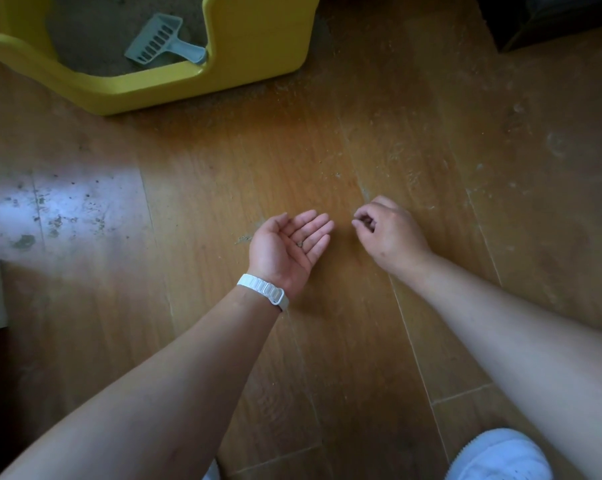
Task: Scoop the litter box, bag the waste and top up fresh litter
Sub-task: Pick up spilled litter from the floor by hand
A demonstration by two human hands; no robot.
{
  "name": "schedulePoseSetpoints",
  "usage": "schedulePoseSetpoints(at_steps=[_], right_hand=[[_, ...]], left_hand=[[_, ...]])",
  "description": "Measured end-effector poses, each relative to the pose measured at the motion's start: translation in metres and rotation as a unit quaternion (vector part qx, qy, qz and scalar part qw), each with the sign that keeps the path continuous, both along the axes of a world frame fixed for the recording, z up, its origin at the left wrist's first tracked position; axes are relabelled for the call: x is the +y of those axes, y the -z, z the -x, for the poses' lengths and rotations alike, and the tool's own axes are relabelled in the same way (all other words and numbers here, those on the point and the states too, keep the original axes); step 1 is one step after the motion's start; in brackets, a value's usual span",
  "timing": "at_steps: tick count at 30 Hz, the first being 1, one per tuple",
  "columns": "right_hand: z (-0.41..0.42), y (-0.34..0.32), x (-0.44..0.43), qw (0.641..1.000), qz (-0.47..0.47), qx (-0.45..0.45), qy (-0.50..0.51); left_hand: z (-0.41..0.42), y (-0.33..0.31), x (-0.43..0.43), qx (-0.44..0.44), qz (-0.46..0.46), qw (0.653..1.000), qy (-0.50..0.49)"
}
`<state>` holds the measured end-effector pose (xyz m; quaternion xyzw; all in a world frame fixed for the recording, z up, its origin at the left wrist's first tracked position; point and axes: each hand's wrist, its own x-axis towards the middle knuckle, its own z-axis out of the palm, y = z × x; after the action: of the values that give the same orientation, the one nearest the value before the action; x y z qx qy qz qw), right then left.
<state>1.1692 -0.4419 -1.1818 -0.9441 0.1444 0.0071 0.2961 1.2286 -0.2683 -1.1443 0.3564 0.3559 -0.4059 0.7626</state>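
left hand (289, 242) palm up and open over the wood floor (379, 323), a few litter bits (300, 242) lying in the palm. right hand (389, 233) just beside it, fingertips (360, 221) pinched together (cannot tell if anything is between them). yellow litter box (251, 39) top left, well apart from both hands, grey scoop (164, 41) resting inside on the litter. stray grains on the floor near the box. white wristband (263, 292) on left wrist.
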Motion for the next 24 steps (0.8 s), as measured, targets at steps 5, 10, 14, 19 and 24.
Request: schedulePoseSetpoints(at_steps=[5, 10, 14, 19, 24], right_hand=[[-0.001, 0.004, 0.000, 1.000, 0.001, 0.003, 0.005], [-0.001, 0.002, -0.002, 1.000, 0.004, 0.006, 0.011], [-0.004, -0.002, 0.002, 0.999, 0.011, 0.039, 0.012], [-0.007, -0.015, 0.010, 0.998, -0.004, 0.053, 0.039], [-0.011, -0.056, 0.041, 0.996, -0.081, -0.036, 0.021]], left_hand=[[0.001, -0.001, -0.002, -0.005, -0.006, 1.000, -0.001], [0.001, -0.004, -0.006, -0.013, -0.002, 1.000, -0.004], [0.002, -0.007, -0.007, -0.017, -0.006, 1.000, -0.002], [0.001, -0.013, -0.007, -0.025, -0.020, 0.999, -0.008], [-0.003, -0.020, -0.011, -0.034, -0.027, 0.999, -0.032]])
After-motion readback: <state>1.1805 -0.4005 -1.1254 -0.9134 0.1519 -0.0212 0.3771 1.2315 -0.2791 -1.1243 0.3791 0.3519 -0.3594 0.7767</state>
